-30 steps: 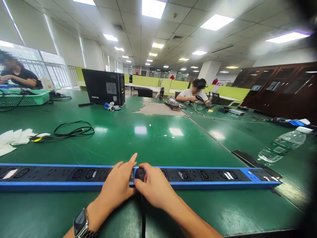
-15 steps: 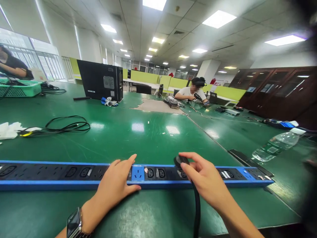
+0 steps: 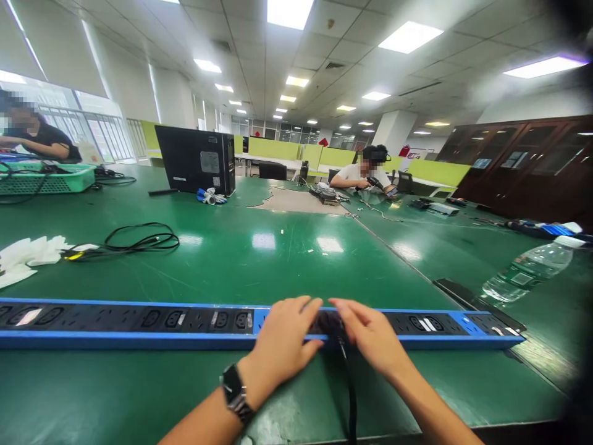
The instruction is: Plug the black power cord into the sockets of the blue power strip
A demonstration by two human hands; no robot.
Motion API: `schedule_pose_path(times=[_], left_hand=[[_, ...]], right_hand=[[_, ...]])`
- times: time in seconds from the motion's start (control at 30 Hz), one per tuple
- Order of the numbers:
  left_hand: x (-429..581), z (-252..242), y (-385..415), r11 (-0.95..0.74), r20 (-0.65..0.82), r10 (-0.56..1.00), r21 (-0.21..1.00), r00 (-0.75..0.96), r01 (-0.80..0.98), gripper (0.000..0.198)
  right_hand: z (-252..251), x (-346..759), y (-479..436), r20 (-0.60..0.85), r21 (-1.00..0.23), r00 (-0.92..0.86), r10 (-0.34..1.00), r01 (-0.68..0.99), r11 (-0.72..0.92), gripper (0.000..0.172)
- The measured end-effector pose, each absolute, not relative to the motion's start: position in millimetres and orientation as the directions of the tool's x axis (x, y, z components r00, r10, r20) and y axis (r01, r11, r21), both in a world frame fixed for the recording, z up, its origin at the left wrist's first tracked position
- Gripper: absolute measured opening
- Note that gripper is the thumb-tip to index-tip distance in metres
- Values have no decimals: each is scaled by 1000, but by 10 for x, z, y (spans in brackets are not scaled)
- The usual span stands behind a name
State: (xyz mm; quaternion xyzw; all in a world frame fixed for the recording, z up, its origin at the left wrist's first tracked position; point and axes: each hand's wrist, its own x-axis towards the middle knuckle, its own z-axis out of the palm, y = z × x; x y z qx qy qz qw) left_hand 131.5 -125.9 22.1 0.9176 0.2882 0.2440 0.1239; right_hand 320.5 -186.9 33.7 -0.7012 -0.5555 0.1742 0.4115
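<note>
Spanning the blue power strip (image 3: 222, 341) in the head view, the left hand (image 3: 287, 337) spreads thumb and fingers; whether it squeezes cannot be told. The right hand (image 3: 370, 330) is at the black plug (image 3: 328, 322), its grip unclear. The plug is over the strip's sockets, between both hands, above the green table (image 3: 259, 272).
</note>
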Motion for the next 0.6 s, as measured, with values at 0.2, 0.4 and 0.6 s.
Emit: schedule_pose_path(times=[0.2,0.4,0.6], left_hand=[[1806,247,-1313,-834,588,550,429,593,348,24],[617,374,-998,-657,700,712,633,60,408,35],[-495,147,-881,-565,541,799,525,263,637,50]], right_hand=[[88,3452,-1734,344,-583,598,724,740,-335,50],[78,3406,-1706,276,-573,643,714,707,-415,50],[98,3435,-1671,272,-598,671,690,679,-425,51]])
